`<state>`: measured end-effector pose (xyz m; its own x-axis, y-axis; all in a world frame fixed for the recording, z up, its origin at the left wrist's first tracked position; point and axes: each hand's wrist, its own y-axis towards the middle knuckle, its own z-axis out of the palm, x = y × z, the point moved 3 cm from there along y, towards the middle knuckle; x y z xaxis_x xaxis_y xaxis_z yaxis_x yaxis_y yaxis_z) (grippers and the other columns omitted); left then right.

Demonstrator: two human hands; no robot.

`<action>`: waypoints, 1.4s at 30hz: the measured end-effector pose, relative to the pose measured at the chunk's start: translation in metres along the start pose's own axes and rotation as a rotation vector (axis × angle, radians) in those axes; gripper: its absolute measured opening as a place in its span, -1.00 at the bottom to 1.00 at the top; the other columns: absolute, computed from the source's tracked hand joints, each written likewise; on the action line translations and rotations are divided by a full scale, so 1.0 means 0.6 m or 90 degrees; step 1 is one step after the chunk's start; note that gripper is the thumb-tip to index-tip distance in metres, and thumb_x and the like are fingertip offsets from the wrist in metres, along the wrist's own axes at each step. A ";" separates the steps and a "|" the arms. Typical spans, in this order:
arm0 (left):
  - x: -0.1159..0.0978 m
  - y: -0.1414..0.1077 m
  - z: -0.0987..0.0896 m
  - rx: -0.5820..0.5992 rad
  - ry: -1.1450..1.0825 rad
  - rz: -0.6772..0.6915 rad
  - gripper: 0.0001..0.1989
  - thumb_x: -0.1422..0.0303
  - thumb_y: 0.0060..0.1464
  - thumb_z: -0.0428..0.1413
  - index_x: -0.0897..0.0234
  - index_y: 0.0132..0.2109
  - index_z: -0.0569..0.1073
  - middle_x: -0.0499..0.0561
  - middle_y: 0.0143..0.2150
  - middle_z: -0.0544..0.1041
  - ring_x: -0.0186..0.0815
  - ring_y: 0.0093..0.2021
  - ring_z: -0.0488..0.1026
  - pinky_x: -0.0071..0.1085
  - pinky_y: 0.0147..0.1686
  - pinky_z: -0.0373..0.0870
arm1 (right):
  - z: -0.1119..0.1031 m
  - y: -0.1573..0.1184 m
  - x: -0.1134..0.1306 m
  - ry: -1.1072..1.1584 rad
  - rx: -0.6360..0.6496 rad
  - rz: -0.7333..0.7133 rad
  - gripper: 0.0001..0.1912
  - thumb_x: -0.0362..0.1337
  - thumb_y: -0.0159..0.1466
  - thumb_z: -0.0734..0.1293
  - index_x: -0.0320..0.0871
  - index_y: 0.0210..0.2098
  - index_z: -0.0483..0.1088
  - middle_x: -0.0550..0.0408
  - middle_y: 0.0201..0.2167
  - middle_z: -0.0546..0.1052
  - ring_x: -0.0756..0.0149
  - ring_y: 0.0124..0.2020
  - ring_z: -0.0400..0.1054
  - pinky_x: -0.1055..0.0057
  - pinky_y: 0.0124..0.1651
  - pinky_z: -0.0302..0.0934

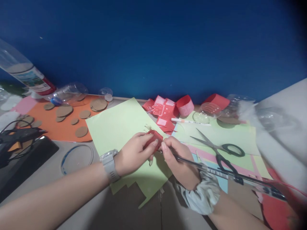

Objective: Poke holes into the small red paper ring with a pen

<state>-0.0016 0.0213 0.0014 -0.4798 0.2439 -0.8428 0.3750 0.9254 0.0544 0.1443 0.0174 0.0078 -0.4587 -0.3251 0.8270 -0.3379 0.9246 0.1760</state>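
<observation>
My left hand, wearing a grey watch, is closed round a small folded or rolled piece of red paper. Pale frayed strips show at its far and near ends. In my right hand is a thin black pen-like rod with a barcode label; it slants toward the lower right. Its tip meets the red piece, though my fingers partly hide the contact. Beneath both hands lies a light green paper sheet with a jagged cut near edge. A grey scrunchie circles my right wrist.
Open scissors lie on coloured sheets at right. Red paper shapes and a white marker are behind my hands. Cardboard discs rest on orange paper, near a glue gun. A plastic bottle leans by the blue wall.
</observation>
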 end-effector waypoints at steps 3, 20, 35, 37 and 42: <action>-0.001 0.001 0.000 0.000 -0.001 0.006 -0.65 0.32 0.33 -0.13 0.25 -0.46 0.25 -0.09 -0.51 0.43 -0.33 -0.34 0.33 -0.40 -0.16 0.21 | 0.002 -0.001 0.002 0.004 0.011 -0.015 -0.69 -0.24 0.35 0.13 -0.13 -0.52 0.14 0.22 -0.62 0.21 0.45 -0.58 0.12 0.48 -0.50 0.04; 0.000 0.000 0.000 -0.005 -0.032 0.010 -0.65 0.30 0.34 -0.13 0.26 -0.43 0.29 -0.09 -0.51 0.43 -0.34 -0.35 0.34 -0.40 -0.16 0.21 | 0.002 -0.003 0.002 0.026 0.037 -0.012 -0.68 -0.22 0.38 0.12 -0.15 -0.49 0.23 0.18 -0.58 0.33 0.43 -0.55 0.17 0.47 -0.47 0.06; 0.002 0.000 0.001 -0.001 -0.028 0.006 -0.64 0.29 0.34 -0.14 0.26 -0.44 0.28 -0.09 -0.51 0.43 -0.35 -0.35 0.35 -0.43 -0.18 0.22 | 0.002 -0.003 0.001 0.021 0.023 -0.014 -0.68 -0.22 0.38 0.13 -0.15 -0.49 0.23 0.19 -0.60 0.33 0.44 -0.57 0.16 0.48 -0.49 0.06; 0.001 0.000 0.001 0.000 -0.027 0.008 -0.64 0.29 0.34 -0.14 0.26 -0.44 0.28 -0.10 -0.51 0.43 -0.36 -0.36 0.35 -0.43 -0.18 0.22 | 0.001 -0.002 0.001 0.015 0.016 -0.018 -0.69 -0.22 0.38 0.13 -0.15 -0.48 0.24 0.19 -0.59 0.33 0.44 -0.56 0.16 0.48 -0.49 0.06; 0.002 0.000 0.000 -0.002 -0.017 0.004 -0.63 0.28 0.35 -0.14 0.26 -0.44 0.28 -0.09 -0.51 0.44 -0.35 -0.37 0.35 -0.42 -0.19 0.23 | -0.001 -0.003 0.001 0.014 -0.020 -0.043 -0.72 -0.26 0.36 0.14 -0.15 -0.49 0.21 0.23 -0.62 0.24 0.45 -0.58 0.13 0.50 -0.50 0.06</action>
<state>-0.0021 0.0213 0.0005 -0.4567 0.2414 -0.8563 0.3749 0.9251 0.0609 0.1454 0.0155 0.0082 -0.4176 -0.3827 0.8241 -0.3412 0.9066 0.2482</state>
